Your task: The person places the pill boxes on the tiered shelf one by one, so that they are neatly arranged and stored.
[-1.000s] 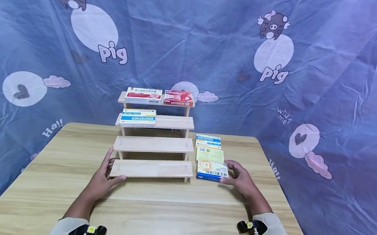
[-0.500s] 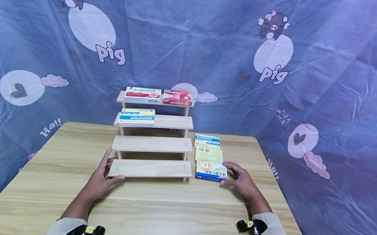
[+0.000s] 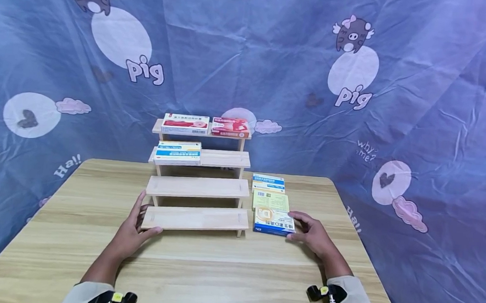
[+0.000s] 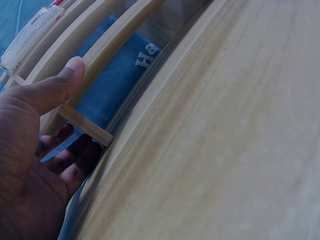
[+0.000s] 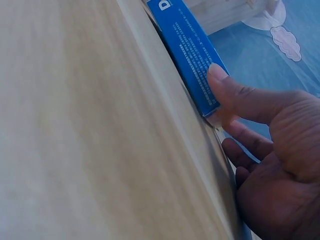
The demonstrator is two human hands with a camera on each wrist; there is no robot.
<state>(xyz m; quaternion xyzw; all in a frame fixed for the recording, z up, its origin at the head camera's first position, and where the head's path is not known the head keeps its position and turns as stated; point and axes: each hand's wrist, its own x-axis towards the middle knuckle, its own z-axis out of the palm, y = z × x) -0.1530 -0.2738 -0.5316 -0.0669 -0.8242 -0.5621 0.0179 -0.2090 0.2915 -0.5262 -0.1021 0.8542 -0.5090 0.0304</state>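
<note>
My left hand [image 3: 127,235] holds the left end of the lowest tier of a pale wooden stepped rack [image 3: 195,218]. In the left wrist view, its thumb lies over the board and the other fingers curl beside the support leg. At the right of the rack, my right hand [image 3: 313,235] holds the right end of a blue-and-white medicine box [image 3: 273,221] lying flat on the table. The right wrist view has the thumb on the box's blue side [image 5: 190,57], with the other fingers partly hidden behind.
Behind that box lie a yellow-green box [image 3: 271,201] and a blue-white box [image 3: 268,183]. A red-and-white box [image 3: 185,124] and a red box [image 3: 230,127] sit on the top tier, another blue-white box [image 3: 178,152] below. A blue printed cloth [image 3: 249,66] hangs behind the table [image 3: 198,286].
My right hand has shifted slightly toward me at the box's right end, and the box has barely moved. The left hand stays at the rack.
</note>
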